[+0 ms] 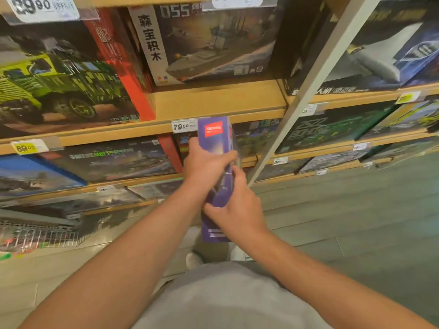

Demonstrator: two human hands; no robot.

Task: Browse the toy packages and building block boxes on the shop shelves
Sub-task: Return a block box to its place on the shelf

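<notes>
A: Toy shop aisle, wooden shelves (213,103) stacked with building block boxes, price tags along the edges.

B: Task thing?

A: Purple box (215,148), off the shelf, held upright in front of the middle shelf, narrow side to the camera. Probably tilted that way to read a face.

B: Hands?

A: Left hand (206,166) wraps the upper middle, fingers clamped round it. Right hand (237,210) grips lower down, steadying.

B: Around it?

A: Warship box (213,43) above, green truck box (59,74) left, white price tag (184,125) touching the box's edge in view.
</notes>
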